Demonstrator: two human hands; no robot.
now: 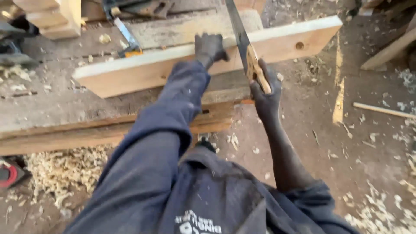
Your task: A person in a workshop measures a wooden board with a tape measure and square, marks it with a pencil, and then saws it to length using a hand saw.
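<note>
Right hand [265, 97] clenched on handsaw [245, 47] handle; left hand [209, 47] pressing pale plank [143, 71] flat on worktop [52, 110], just left of blade. Cut depth hidden; plank still in one piece, most sawing looks left.

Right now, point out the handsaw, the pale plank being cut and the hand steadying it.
handsaw [256, 68]: head view, on its wooden handle, gripped by the right hand [265, 99].
pale plank [130, 73]: head view, on its front face, left part.
left hand [209, 47]: head view, on the back of the hand pressing the plank.
</note>
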